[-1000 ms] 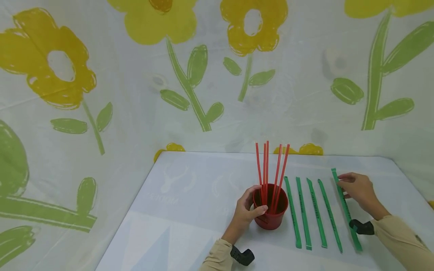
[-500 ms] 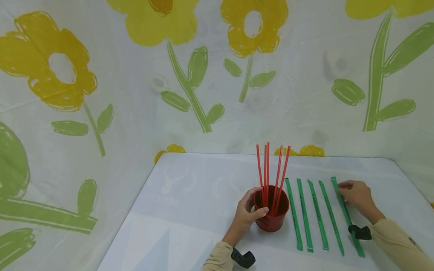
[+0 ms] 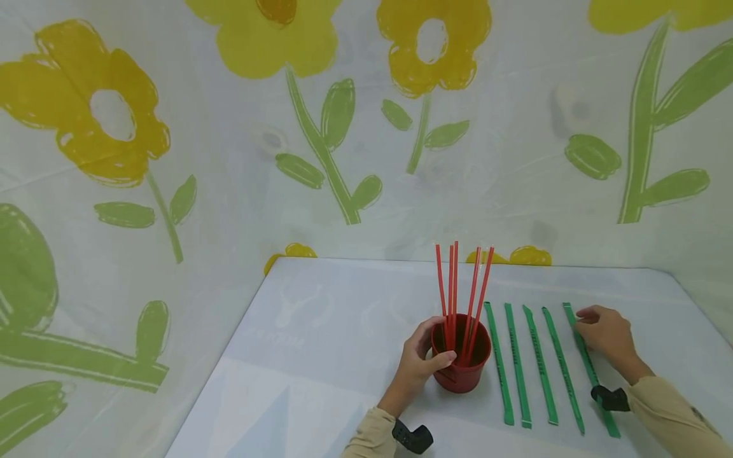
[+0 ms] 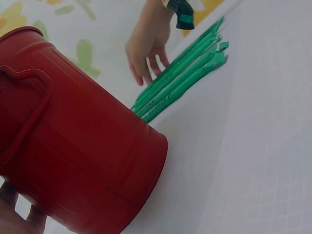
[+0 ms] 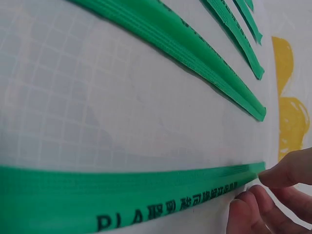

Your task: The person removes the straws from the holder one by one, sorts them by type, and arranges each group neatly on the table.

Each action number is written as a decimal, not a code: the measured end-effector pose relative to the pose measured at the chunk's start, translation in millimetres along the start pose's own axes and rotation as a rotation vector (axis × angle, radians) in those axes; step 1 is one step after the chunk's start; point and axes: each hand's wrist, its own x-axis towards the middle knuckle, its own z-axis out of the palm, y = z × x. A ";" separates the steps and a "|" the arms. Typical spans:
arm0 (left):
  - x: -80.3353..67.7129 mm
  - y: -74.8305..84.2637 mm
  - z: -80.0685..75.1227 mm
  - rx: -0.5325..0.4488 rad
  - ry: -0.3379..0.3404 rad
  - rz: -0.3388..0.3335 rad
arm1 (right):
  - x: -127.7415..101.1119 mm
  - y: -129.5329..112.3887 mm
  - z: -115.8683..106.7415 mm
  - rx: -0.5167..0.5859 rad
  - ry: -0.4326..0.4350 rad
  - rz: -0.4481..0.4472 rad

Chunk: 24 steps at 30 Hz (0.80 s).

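My left hand (image 3: 420,362) grips the rim of a small red bucket (image 3: 460,381), thumb on the near side and fingers at the left. Several red straws (image 3: 455,280) stand up out of it, their lower ends inside. In the left wrist view the wall and folded handle of the bucket (image 4: 87,131) fill the left half. My right hand (image 3: 609,334) is at the far end of the rightmost green paper straw packet (image 3: 585,356). In the right wrist view that printed packet (image 5: 122,200) lies flat, with the thumb tip (image 5: 278,170) at its edge and the other fingers loosely bent beside it.
Several more green packets (image 3: 538,362) lie in a spaced row between the bucket and the right hand. Everything is on a white table (image 3: 321,356). A flower-patterned cloth (image 3: 504,165) hangs behind and at the sides. Black cameras are strapped to both wrists.
The right hand has come down and slightly nearer with the rightmost packet, which now rests on the table. Its fingers have loosened. The left hand still holds the bucket in place.
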 end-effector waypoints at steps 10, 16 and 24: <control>-1.2 2.8 -3.4 0.005 -0.015 -0.028 | -3.2 -0.2 -8.9 0.024 -0.056 0.069; 0.1 1.7 -3.6 -0.004 -0.026 -0.030 | -8.1 -10.6 -17.8 0.038 -0.052 0.016; 1.1 -1.8 -1.5 -0.013 -0.007 -0.002 | -12.0 -32.7 -23.7 0.067 -0.039 -0.063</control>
